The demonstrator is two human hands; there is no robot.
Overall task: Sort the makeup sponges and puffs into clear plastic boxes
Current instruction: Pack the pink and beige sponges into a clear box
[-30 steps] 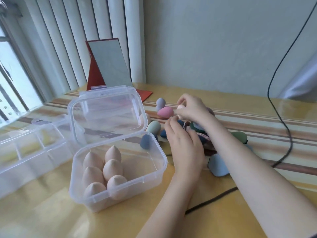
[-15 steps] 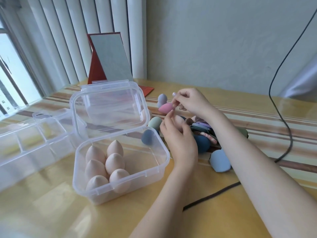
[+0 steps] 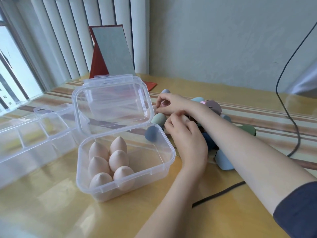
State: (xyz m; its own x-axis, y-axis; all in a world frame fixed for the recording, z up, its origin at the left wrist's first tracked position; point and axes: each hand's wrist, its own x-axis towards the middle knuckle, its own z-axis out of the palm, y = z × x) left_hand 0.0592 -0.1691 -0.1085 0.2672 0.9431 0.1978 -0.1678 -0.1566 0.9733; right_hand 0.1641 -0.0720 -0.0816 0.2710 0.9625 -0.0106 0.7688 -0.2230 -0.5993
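Pinching a beige sponge (image 3: 184, 118), left hand (image 3: 187, 143); right hand (image 3: 171, 103) pinches a pink sponge (image 3: 163, 104).

6 beige sponges (image 3: 109, 162), 2 boxes (image 3: 151, 170)

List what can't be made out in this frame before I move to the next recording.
Head view only:
- Whatever the right hand pinches: its curled fingers cover it.
- The pale sponge in the left hand: mostly covered by the fingers, shape unclear.
- The loose pile: both forearms cross it, so no count.
- The divided box: cut off by the left edge.
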